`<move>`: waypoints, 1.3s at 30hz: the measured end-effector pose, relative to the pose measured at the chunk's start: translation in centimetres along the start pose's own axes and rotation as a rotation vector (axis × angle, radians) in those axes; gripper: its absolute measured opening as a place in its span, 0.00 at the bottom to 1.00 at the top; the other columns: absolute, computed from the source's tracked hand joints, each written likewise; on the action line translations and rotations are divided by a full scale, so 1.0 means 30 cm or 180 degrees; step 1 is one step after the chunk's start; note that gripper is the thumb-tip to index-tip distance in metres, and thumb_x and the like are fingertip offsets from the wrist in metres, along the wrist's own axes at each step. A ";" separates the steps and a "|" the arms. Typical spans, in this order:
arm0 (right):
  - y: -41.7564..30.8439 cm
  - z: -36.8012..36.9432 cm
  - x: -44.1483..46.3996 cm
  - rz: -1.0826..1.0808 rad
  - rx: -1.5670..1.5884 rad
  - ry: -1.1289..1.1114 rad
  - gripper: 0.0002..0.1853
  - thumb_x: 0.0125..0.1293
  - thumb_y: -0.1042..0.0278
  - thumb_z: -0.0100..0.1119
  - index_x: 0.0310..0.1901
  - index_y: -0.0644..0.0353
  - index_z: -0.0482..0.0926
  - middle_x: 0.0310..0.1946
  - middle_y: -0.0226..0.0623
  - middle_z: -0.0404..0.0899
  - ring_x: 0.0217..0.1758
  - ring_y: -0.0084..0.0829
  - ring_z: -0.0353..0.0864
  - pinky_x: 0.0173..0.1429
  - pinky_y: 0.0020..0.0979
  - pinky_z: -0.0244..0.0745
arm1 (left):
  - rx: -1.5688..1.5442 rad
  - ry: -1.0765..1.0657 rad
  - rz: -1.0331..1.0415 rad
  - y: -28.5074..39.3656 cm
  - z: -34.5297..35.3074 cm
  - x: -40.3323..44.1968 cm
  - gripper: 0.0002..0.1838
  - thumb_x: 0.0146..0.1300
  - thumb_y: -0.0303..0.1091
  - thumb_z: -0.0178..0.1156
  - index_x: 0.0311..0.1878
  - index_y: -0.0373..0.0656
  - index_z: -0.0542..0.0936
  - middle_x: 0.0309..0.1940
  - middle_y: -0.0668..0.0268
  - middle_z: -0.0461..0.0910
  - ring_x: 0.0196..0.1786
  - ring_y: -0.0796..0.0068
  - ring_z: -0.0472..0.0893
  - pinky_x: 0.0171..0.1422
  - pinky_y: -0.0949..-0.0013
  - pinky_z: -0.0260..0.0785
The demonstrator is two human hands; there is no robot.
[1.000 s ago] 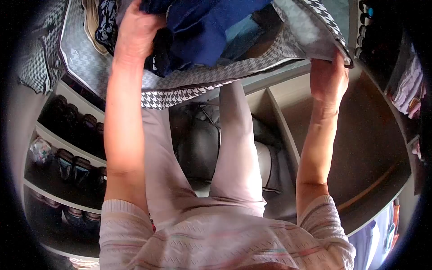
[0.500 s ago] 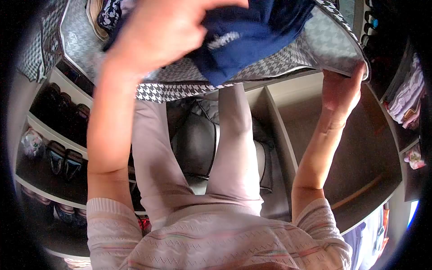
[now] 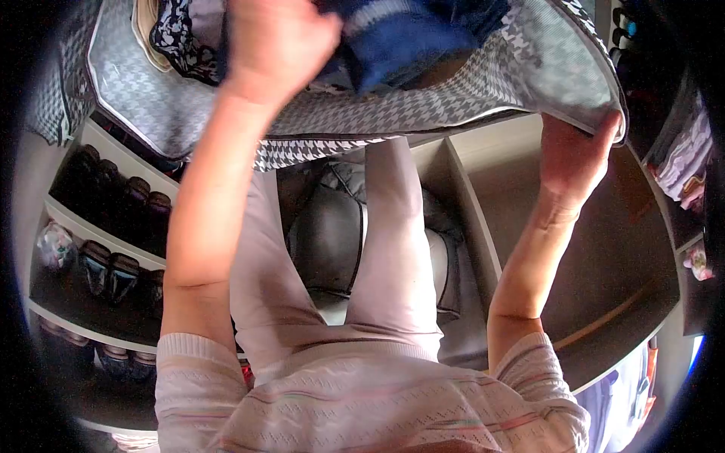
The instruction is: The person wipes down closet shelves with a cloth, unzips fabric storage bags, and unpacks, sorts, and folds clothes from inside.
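Observation:
A houndstooth fabric bag point(image 3: 325, 113) lies wide open across the top, its grey inner side showing. Inside it are a navy blue cloth point(image 3: 408, 45), a black-and-white patterned cloth point(image 3: 170, 38) and a beige one point(image 3: 143, 38) beside that. My right hand point(image 3: 580, 155) pinches the bag's rim at its right corner, thumb on top. Over the left part of the opening, next to the navy cloth, is my left hand point(image 3: 283, 49), blurred by motion; its fingers are smeared and I cannot make out anything in them.
Shelves with several pairs of dark shoes point(image 3: 109, 268) stand on the left. A dark rounded bag point(image 3: 326, 241) is on the floor between my legs. An open wooden compartment point(image 3: 574, 249) lies to the right, with folded clothes point(image 3: 683, 162) beyond it.
My left hand swung right across the bag, then back a little and upward. The navy cloth shifted and now lies further inside the bag. My right hand moved slightly right, still on the rim.

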State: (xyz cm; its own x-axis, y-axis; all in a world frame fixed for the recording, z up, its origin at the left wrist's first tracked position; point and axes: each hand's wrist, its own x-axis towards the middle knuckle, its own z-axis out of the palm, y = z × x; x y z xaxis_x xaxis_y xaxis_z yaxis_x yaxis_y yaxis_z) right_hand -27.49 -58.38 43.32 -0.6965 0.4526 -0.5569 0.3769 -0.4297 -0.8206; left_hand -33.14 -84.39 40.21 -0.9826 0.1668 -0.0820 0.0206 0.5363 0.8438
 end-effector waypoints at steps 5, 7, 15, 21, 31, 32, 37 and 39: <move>-0.006 -0.006 0.003 0.0038 0.0018 -0.0028 0.30 0.63 0.47 0.46 0.61 0.57 0.58 0.62 0.39 0.57 0.66 0.40 0.53 0.67 0.48 0.47 | 0.0919 -0.1750 0.0440 -0.170 0.217 -0.153 0.29 0.37 0.19 0.59 0.49 0.47 0.74 0.48 0.62 0.72 0.54 0.63 0.69 0.59 0.65 0.63; -0.003 -0.022 0.001 0.0049 0.0071 0.0013 0.30 0.64 0.47 0.45 0.61 0.58 0.58 0.62 0.39 0.57 0.66 0.40 0.53 0.67 0.48 0.47 | 0.0719 -0.1857 0.0353 -0.161 0.197 -0.165 0.33 0.36 0.26 0.64 0.53 0.48 0.71 0.54 0.62 0.68 0.59 0.61 0.63 0.62 0.61 0.59; -0.001 -0.006 0.001 0.0090 0.0172 0.0125 0.29 0.65 0.49 0.45 0.61 0.58 0.58 0.63 0.39 0.56 0.66 0.39 0.53 0.67 0.47 0.47 | -0.0014 0.0999 -0.1389 -0.454 0.014 -0.095 0.28 0.41 0.38 0.70 0.45 0.34 0.73 0.40 0.54 0.78 0.42 0.64 0.78 0.50 0.66 0.68; 0.002 -0.037 0.017 0.0183 0.0209 0.0211 0.29 0.64 0.50 0.46 0.61 0.60 0.58 0.62 0.40 0.56 0.66 0.38 0.54 0.67 0.45 0.49 | -0.1000 0.0430 -0.1692 -0.401 0.035 -0.008 0.20 0.46 0.32 0.68 0.41 0.33 0.76 0.36 0.61 0.80 0.37 0.73 0.78 0.46 0.72 0.69; -0.009 -0.028 0.023 0.0220 0.0153 0.0212 0.28 0.65 0.49 0.45 0.61 0.58 0.58 0.61 0.40 0.58 0.64 0.38 0.57 0.65 0.45 0.52 | -0.0784 0.1034 -0.2022 -0.588 -0.171 0.014 0.20 0.51 0.31 0.65 0.47 0.37 0.74 0.43 0.63 0.77 0.44 0.71 0.75 0.51 0.71 0.66; -0.008 -0.031 0.024 0.0196 0.0123 0.0189 0.28 0.65 0.49 0.45 0.61 0.58 0.58 0.61 0.39 0.58 0.64 0.38 0.57 0.66 0.45 0.52 | 0.0069 0.0775 -0.2155 -0.565 -0.177 0.024 0.21 0.50 0.33 0.64 0.48 0.37 0.73 0.43 0.63 0.77 0.45 0.70 0.75 0.52 0.71 0.65; -0.008 -0.034 0.012 0.0256 0.0275 0.0304 0.29 0.64 0.49 0.46 0.60 0.59 0.60 0.59 0.37 0.62 0.62 0.36 0.60 0.66 0.41 0.53 | 0.1180 0.1302 0.0534 -0.218 -0.028 0.009 0.17 0.50 0.29 0.58 0.46 0.42 0.75 0.40 0.58 0.77 0.46 0.62 0.74 0.51 0.68 0.66; -0.009 -0.031 0.009 0.0219 0.0258 0.0339 0.28 0.64 0.50 0.46 0.60 0.60 0.60 0.59 0.37 0.62 0.62 0.36 0.61 0.66 0.41 0.53 | 0.0800 0.0208 0.0516 -0.098 0.137 -0.029 0.13 0.47 0.26 0.56 0.39 0.45 0.79 0.37 0.65 0.77 0.43 0.65 0.74 0.51 0.67 0.66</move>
State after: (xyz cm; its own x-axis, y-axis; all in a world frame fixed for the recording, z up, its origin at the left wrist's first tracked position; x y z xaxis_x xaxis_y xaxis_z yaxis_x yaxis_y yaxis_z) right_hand -27.20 -57.41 43.25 -0.6003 0.4984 -0.6254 0.3678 -0.5223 -0.7693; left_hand -31.58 -82.72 35.63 -0.9724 0.2176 0.0841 0.2150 0.6962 0.6848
